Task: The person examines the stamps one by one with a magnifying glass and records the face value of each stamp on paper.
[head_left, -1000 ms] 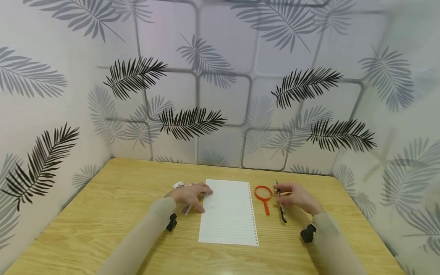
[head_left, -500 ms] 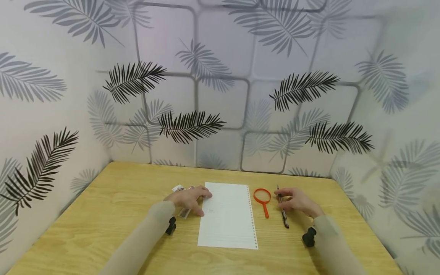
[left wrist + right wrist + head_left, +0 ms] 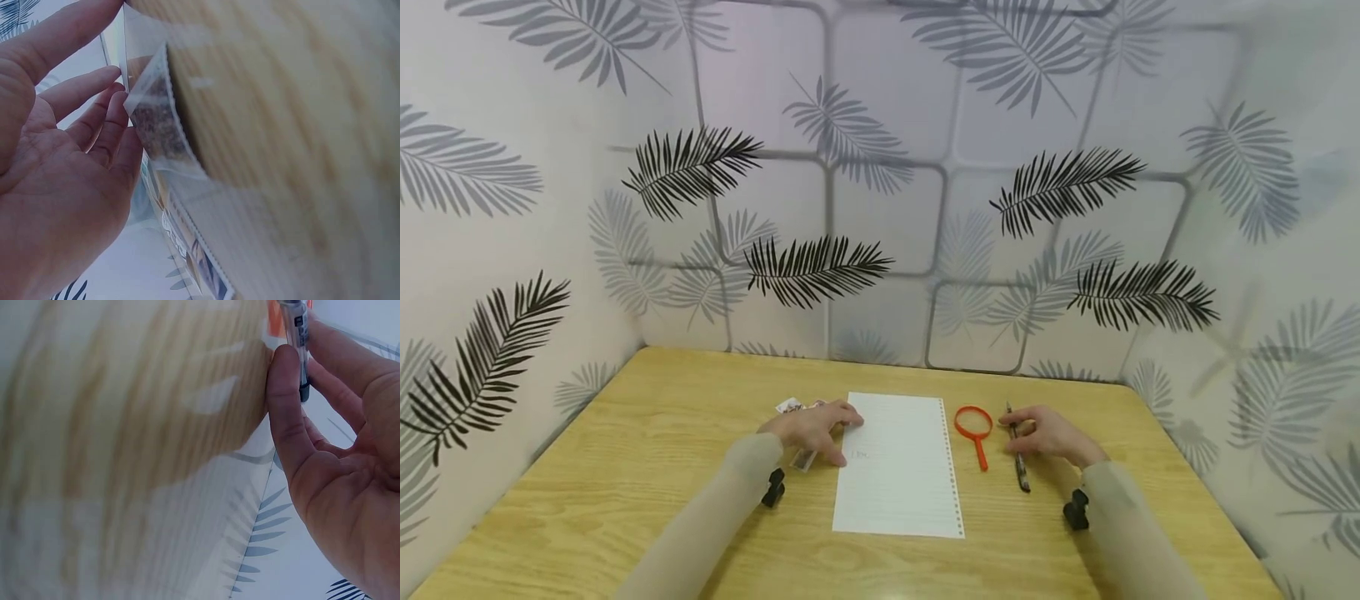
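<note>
A lined white sheet (image 3: 895, 492) with a short handwritten mark lies between the hands. The left hand (image 3: 812, 427) spreads its thumb and fingers at the sheet's left edge, over small picture cards (image 3: 804, 459); in the left wrist view one card (image 3: 164, 128) shows beside the fingers (image 3: 115, 122). The right hand (image 3: 1048, 435) pinches a slim dark-and-clear pen (image 3: 1022, 473) between thumb and fingers. In the right wrist view the pen (image 3: 298, 331) shows between the right hand's digits. A red magnifying glass (image 3: 977, 437) lies just left of the pen.
The wooden table (image 3: 625, 467) meets a leaf-patterned wall (image 3: 880, 208) at its back edge. Another small card (image 3: 789, 405) lies behind the left hand. A black device (image 3: 1076, 509) is at the right wrist, another (image 3: 773, 487) at the left.
The pen has shifted slightly right and toward the near edge with the right hand, and its tilt has changed a little. The left hand stays at the sheet's edge.
</note>
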Motion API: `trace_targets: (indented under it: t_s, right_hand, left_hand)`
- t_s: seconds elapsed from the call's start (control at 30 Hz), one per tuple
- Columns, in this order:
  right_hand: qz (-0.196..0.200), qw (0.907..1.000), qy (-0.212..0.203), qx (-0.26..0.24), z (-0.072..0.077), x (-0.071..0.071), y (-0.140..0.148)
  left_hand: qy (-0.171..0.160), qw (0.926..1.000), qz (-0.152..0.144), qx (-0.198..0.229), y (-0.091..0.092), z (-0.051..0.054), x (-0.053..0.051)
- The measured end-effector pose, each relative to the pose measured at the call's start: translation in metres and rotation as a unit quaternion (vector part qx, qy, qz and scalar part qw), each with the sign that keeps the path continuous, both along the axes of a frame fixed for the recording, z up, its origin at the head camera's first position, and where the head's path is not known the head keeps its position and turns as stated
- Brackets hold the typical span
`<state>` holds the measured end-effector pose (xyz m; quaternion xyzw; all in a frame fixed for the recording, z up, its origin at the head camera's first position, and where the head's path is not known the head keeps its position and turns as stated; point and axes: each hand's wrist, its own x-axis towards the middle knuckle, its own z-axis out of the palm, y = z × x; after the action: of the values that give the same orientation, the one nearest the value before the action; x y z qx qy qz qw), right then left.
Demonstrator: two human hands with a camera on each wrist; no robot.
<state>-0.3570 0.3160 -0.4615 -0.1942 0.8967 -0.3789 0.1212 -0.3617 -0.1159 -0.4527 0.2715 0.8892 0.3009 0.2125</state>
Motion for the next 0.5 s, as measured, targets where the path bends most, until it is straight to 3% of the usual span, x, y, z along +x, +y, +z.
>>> trace_targets:
  t_s: [0.2, 0.5]
  right_hand:
    - [0.009, 0.9997, 0.005, 0.022, -0.0002, -0.0010, -0.0029]
    - [0.004, 0.9999, -0.016, 0.002, 0.0000, -0.0005, 0.0011]
  left_hand:
    - [0.008, 0.9999, -0.012, -0.005, -0.0006, -0.0011, -0.0013]
    - [0.007, 0.9999, -0.012, -0.007, 0.0001, 0.0001, -0.0017]
